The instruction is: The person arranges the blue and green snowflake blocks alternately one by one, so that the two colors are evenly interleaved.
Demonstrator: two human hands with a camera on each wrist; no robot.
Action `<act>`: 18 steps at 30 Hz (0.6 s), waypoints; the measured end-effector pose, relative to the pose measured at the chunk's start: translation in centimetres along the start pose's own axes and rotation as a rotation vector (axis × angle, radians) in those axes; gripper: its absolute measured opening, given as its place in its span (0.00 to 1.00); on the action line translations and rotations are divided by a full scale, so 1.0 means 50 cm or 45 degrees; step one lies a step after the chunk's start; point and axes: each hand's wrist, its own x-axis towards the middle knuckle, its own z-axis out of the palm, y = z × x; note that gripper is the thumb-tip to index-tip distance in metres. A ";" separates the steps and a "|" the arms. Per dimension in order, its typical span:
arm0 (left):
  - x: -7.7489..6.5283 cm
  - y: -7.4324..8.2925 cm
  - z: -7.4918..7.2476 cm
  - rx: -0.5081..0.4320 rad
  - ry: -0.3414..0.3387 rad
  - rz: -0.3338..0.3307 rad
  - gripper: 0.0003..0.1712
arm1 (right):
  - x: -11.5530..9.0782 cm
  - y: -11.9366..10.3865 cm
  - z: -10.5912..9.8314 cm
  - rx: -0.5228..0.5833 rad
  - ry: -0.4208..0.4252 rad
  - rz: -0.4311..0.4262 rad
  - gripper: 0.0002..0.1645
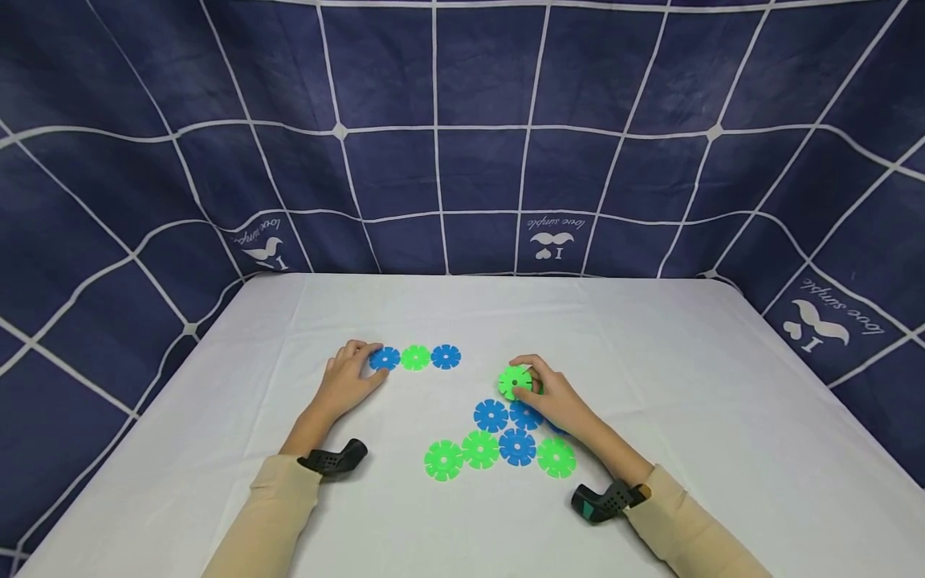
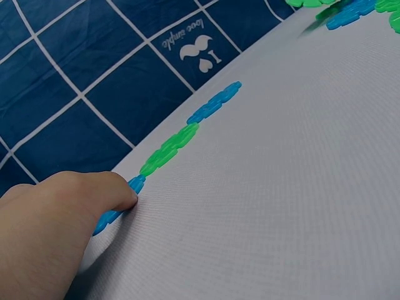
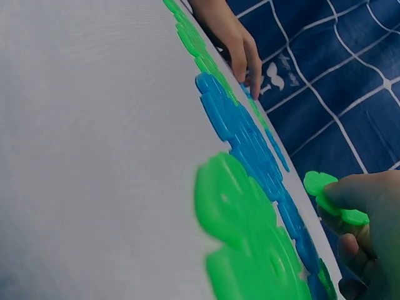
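Three plastic snowflake discs lie in a row toward the back of the table: a blue one [image 1: 389,359], a green one [image 1: 415,357] and another blue one [image 1: 446,356]. At the row's left end my left hand [image 1: 345,384] holds the first blue disc between thumb and finger, flat on the cloth; the hand partly covers it in the left wrist view. My right hand [image 1: 558,399] pinches a green snowflake disc [image 1: 511,380], which in the right wrist view [image 3: 320,182] is raised off the table. Below that hand lies a loose group of blue discs [image 1: 517,447] and green discs [image 1: 443,460], one partly hidden.
A white cloth [image 1: 347,313] covers the table. Dark blue curtains [image 1: 477,168] with white grid lines hang behind it and along both sides. Each wrist wears a black strapped device [image 1: 336,459].
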 end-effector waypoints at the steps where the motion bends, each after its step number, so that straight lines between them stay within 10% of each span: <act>1: 0.000 0.000 0.000 0.000 -0.001 -0.003 0.32 | 0.002 -0.002 0.000 0.013 -0.005 0.004 0.25; 18: 0.000 0.004 -0.001 0.012 0.002 -0.015 0.32 | 0.096 -0.046 0.043 0.066 0.040 0.037 0.22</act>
